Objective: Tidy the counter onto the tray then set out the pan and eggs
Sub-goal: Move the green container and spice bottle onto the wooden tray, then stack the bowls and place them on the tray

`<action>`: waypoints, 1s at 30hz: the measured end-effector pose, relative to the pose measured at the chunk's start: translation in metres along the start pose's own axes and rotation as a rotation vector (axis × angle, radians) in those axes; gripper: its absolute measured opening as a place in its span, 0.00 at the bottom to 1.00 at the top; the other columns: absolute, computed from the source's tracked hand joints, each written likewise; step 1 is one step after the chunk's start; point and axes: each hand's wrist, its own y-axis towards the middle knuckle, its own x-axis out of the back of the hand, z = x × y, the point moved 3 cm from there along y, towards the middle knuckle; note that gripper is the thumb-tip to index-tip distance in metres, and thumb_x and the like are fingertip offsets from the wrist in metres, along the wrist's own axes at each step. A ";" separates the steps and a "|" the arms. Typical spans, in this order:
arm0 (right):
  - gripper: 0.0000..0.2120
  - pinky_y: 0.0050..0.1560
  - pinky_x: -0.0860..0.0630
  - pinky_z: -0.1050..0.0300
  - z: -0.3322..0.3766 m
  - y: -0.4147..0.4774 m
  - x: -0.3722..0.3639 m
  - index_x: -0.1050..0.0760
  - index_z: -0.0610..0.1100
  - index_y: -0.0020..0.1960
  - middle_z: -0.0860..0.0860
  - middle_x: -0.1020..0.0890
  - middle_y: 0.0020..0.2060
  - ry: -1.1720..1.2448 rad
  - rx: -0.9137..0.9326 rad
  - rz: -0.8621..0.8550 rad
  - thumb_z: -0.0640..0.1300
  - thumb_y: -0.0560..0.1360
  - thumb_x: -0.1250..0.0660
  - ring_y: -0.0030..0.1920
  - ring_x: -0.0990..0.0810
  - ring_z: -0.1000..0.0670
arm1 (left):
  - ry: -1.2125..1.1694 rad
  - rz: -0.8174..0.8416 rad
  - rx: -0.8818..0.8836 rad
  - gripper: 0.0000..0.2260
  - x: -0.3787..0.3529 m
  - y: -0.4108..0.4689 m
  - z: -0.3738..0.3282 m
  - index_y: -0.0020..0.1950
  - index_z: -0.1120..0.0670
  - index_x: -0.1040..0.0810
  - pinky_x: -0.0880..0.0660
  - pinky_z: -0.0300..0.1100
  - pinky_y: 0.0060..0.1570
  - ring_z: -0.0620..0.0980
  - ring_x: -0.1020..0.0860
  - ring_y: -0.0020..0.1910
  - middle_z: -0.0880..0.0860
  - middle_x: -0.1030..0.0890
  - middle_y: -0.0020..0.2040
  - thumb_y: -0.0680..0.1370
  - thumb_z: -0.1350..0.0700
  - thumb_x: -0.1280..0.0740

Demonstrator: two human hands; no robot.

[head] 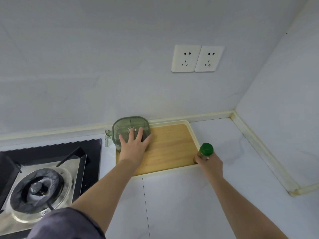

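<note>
Looking down past a dark grey sleeve (65, 225) at the near left edge, and stretching both bare forearms out over a pale, marbled surface (181, 204). Passing, on the near left, a black glass hob (51, 149) with a round burner (37, 188) under a dark pan support.

Curling the right grip (209, 163) round a small jar (206, 150), with fingers and thumb wrapping its clear, brownish body and only the round, bright green cap showing above them. Holding that jar upright at the near right corner of a tray (172, 145), right at the cream rim. Not seeing from this angle whether it is resting there or hanging just above.

Reaching across the tray itself, which is rectangular, cream-rimmed and wood-grained inside. Seeing it lying flat on the surface close to the back edging, its floor mostly bare between the two grips.

Pressing the left grip (134, 145) palm down, fingers straight and spread, on the lid of a green, see-through container (130, 123) with rounded corners. Covering the near half of that lid, fingertips lying at a ring mark in its middle. Finding the container at the tray's far left corner, lid on. Not making out any contents through the tinted plastic.

Noticing a small clear plastic piece (107, 138) just beside the container's left side, off the tray and too faint to name.

Facing, farther back, a pale wall (103, 66) carrying two white sockets (197, 58) side by side above the tray.
</note>
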 end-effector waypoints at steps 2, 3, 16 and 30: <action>0.10 0.35 0.34 0.68 -0.002 0.000 -0.001 0.27 0.46 0.48 0.54 0.23 0.37 0.003 0.000 -0.001 0.41 0.70 0.29 0.38 0.26 0.59 | -0.009 -0.006 -0.006 0.42 -0.001 0.000 0.000 0.76 0.41 0.58 0.44 0.68 0.67 0.64 0.53 0.76 0.56 0.55 0.77 0.73 0.66 0.35; 0.10 0.35 0.34 0.68 -0.003 -0.001 -0.001 0.28 0.46 0.48 0.55 0.23 0.37 -0.008 0.002 -0.002 0.41 0.70 0.28 0.38 0.25 0.58 | -0.013 -0.006 -0.008 0.42 -0.001 0.000 0.000 0.76 0.41 0.58 0.45 0.68 0.68 0.63 0.54 0.76 0.55 0.55 0.77 0.73 0.66 0.36; 0.37 0.67 0.34 0.50 -0.017 -0.034 0.001 0.43 0.40 0.76 0.42 0.31 0.70 0.072 -0.055 -0.019 0.40 0.73 0.28 0.69 0.31 0.43 | -0.352 -0.170 -0.002 0.36 -0.002 -0.037 0.010 0.79 0.48 0.54 0.53 0.64 0.73 0.59 0.55 0.78 0.55 0.51 0.79 0.75 0.52 0.38; 0.22 0.49 0.26 0.69 0.088 -0.242 -0.035 0.31 0.47 0.66 0.57 0.26 0.61 0.205 0.329 0.206 0.39 0.74 0.30 0.57 0.25 0.60 | -0.973 -0.420 0.070 0.20 0.043 -0.244 0.076 0.69 0.52 0.31 0.38 0.40 0.69 0.44 0.36 0.71 0.46 0.31 0.68 0.77 0.58 0.34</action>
